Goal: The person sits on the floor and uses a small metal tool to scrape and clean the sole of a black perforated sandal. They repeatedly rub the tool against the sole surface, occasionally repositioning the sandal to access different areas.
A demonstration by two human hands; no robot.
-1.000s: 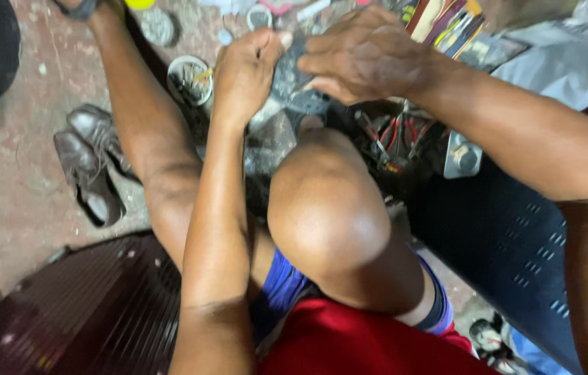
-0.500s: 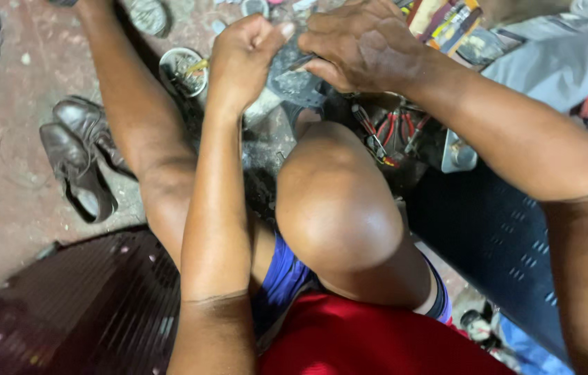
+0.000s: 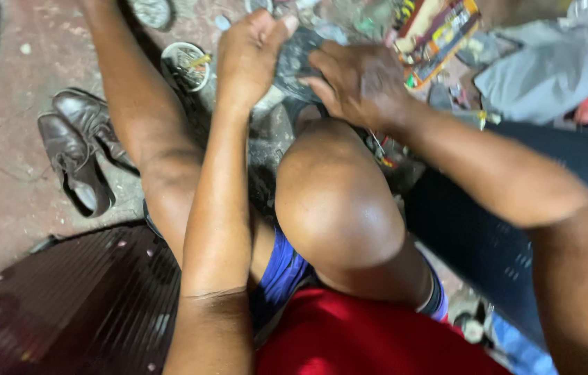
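Two hands, left hand [image 3: 249, 59], right hand [image 3: 360, 83], gripping one dark shoe [image 3: 296, 59], two brown shoes [image 3: 78, 153] nearby

A dark grey, worn object [image 3: 299, 59], seemingly a piece of footwear or leather, sits just beyond the raised knee, above the floor. Its surface is dull, scuffed and dusty, with a curved, rounded outline. Only its middle shows; its left edge is covered by the left hand [image 3: 251, 52], which closes around it, and its right side by the right hand [image 3: 358, 83], whose fingers press on top. Blur hides its finer detail and exact shape.
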